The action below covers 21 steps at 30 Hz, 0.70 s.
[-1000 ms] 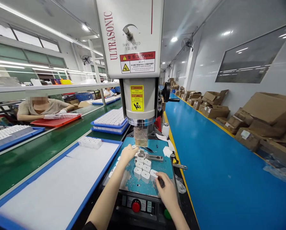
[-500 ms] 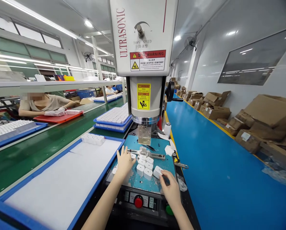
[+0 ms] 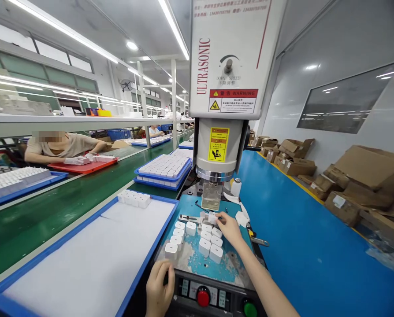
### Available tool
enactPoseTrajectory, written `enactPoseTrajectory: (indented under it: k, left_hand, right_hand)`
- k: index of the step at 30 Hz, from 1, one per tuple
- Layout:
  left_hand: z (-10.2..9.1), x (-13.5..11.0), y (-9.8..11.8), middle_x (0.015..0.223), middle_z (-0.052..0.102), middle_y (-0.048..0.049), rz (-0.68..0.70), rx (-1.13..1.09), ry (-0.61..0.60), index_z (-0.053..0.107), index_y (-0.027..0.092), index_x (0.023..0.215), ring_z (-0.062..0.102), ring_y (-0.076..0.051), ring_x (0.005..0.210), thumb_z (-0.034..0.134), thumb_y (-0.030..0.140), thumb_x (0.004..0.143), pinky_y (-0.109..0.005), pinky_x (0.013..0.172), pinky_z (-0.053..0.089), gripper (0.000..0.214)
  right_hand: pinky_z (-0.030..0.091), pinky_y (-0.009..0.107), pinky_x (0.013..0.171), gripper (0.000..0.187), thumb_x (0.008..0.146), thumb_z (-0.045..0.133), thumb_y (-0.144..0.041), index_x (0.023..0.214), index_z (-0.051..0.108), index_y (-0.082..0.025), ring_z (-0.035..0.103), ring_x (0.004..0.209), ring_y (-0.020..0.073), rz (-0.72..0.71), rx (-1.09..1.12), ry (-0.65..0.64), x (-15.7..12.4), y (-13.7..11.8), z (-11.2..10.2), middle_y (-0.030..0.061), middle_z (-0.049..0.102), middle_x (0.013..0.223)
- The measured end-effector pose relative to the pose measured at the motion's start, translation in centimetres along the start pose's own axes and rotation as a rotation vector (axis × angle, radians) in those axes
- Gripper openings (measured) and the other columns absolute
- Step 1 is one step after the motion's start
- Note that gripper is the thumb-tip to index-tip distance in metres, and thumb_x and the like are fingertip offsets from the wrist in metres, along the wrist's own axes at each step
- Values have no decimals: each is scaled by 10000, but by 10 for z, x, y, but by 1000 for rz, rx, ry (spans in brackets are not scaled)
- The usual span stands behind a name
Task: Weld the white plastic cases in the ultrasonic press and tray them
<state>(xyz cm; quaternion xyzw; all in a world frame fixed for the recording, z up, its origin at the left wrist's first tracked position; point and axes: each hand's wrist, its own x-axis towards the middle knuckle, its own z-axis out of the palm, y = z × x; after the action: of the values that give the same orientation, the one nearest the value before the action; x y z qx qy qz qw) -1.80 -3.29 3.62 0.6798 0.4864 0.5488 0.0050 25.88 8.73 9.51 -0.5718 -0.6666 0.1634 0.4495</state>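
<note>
My right hand (image 3: 228, 229) reaches under the machine's clear block-shaped head (image 3: 211, 196). Its fingertips pinch a small white plastic housing (image 3: 212, 218) at the metal fixture (image 3: 189, 218). Close to that hand, several similar white housings (image 3: 216, 253) are grouped on the blue work plate (image 3: 197, 259); another group of white housings (image 3: 171, 250) stands to the left. My left hand (image 3: 160, 284) is at the plate's front left corner, fingers curled in, and nothing shows between thumb and forefinger. What lies under its palm is hidden.
On the left lies a blue-rimmed tray (image 3: 147, 251) with a row of white housings (image 3: 134, 199) at its far end. Stacked trays (image 3: 164, 169) stand behind. A red button (image 3: 203, 296) and a green button (image 3: 250, 308) face me. A co-worker (image 3: 65, 147) sits across the green belt.
My right hand has carried a housing from the front right of the group forward to the fixture. My left hand has drawn back from the left housings and curled. The view has shifted.
</note>
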Motion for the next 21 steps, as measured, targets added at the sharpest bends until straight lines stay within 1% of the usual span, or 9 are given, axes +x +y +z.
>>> enactPoseTrajectory:
  k: [2,4,7,9,12,16,18,19,21]
  left_hand:
    - [-2,-3,-10,837,598,-45,-69,2,23,552,230,828,596,-171,837,425,206,894,-300,775,497,145]
    - [-1,1,-17,875,602,-53,-150,8,25,540,225,869,597,-177,872,399,235,905,-304,787,500,146]
    - [6,6,-26,936,605,-69,-208,31,13,513,220,894,597,-181,922,371,257,911,-309,806,501,148]
    - [12,5,-33,932,606,-76,-182,50,19,501,220,867,602,-181,921,375,253,906,-312,813,499,136]
    - [19,0,-43,888,610,-77,-125,68,39,494,217,836,612,-179,885,392,237,896,-309,799,502,120]
    - [20,-3,-49,848,611,-71,-64,80,41,504,206,833,616,-169,851,385,186,889,-289,778,506,133]
    - [19,-2,-49,847,609,-66,3,84,56,509,198,840,615,-161,838,396,159,881,-275,762,508,126]
    - [18,-2,-50,847,607,-62,42,86,73,510,194,845,614,-157,829,405,149,876,-268,749,510,118]
    - [18,-2,-50,848,600,-57,108,91,105,509,187,857,611,-153,814,419,136,871,-261,726,511,104]
  right_hand:
    - [480,263,564,194,790,495,-310,887,650,-244,675,697,203,12,-10,-17,1,1,9,21,711,797]
    - [459,260,536,211,796,489,-317,902,653,-240,653,635,198,19,-24,-38,2,-1,15,28,700,766]
    - [440,257,531,203,794,489,-304,884,659,-240,628,606,180,16,-48,-65,5,-5,20,40,690,828]
    - [436,259,554,178,788,490,-287,820,656,-232,615,617,165,5,-65,-79,8,-8,22,48,673,897]
    - [431,264,596,163,784,483,-271,759,635,-216,588,646,152,-17,-80,-93,11,-11,25,48,634,910]
    - [444,258,594,146,783,475,-286,828,588,-204,570,669,146,-20,-40,-84,10,-11,21,41,599,912]
    - [461,266,610,151,803,464,-314,855,550,-201,579,715,158,-6,-11,-41,1,-10,12,44,586,910]
    - [470,281,643,154,821,451,-328,863,530,-203,582,762,171,5,1,-7,-9,-10,5,49,579,912]
    - [470,328,735,155,862,420,-345,857,493,-209,568,880,204,9,1,96,-38,-7,-10,64,564,925]
